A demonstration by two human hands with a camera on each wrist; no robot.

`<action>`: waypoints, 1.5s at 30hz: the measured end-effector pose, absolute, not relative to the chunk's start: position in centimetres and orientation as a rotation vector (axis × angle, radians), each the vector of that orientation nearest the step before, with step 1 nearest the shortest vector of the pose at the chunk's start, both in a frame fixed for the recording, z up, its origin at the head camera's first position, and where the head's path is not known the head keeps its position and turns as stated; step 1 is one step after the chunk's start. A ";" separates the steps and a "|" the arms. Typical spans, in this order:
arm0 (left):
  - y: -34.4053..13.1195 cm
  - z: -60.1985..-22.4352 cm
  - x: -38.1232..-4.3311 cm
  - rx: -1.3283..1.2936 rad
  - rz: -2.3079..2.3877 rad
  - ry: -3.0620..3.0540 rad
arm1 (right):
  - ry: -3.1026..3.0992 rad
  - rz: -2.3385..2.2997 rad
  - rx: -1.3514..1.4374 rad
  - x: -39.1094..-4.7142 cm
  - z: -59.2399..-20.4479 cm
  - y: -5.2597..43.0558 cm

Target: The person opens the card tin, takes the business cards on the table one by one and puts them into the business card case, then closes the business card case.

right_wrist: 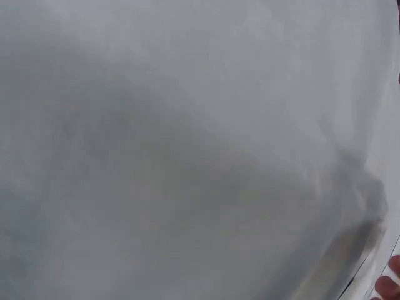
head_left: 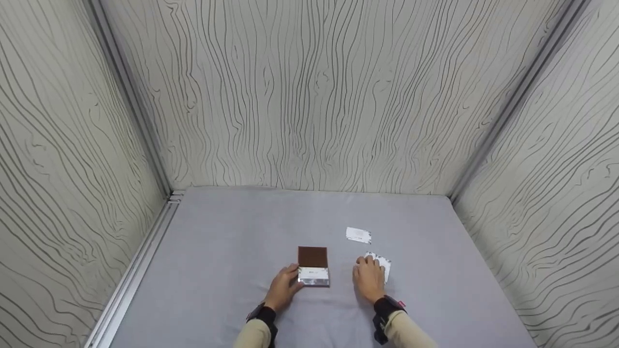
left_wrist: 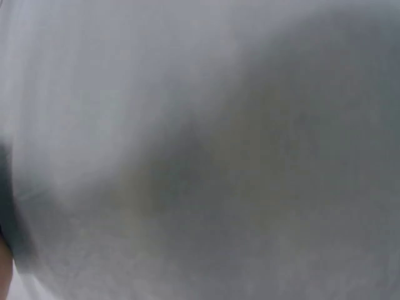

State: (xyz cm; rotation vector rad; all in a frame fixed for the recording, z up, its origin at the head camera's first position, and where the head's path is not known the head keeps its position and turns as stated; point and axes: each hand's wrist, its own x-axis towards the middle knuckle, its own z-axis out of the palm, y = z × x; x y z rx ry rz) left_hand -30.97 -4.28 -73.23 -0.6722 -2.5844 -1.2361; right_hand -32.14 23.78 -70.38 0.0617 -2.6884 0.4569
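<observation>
A brown card holder (head_left: 313, 256) lies unfolded on the cloth in the head view, a white printed card (head_left: 313, 272) in its near half. My left hand (head_left: 283, 288) holds its left edge, with the thumb at the near corner and the fingers beside the fold. To the right, my right hand (head_left: 370, 280) rests over several white cards (head_left: 385, 265) with dark patterned corners, its fingertips touching them and covering part of them. Another white card (head_left: 358, 235) lies farther back. Only fingertips (right_wrist: 387, 286) show at the corner of the right wrist view.
Grey cloth (head_left: 232, 232) covers the table, slightly wrinkled near the hands. Wood-patterned panels (head_left: 309, 96) stand behind and on both sides. A metal rail (head_left: 135, 275) runs along the table's left edge. Both wrists wear dark bands.
</observation>
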 end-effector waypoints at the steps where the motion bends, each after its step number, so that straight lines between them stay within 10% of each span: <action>1: -4.3 -73.2 -31.0 -0.671 -1.233 -2.580 | -2.692 0.449 0.029 -32.2 -70.4 24.2; 45: -4.2 -72.8 -30.6 -0.685 -1.212 -2.532 | -2.926 0.602 -0.383 -30.4 -68.2 29.4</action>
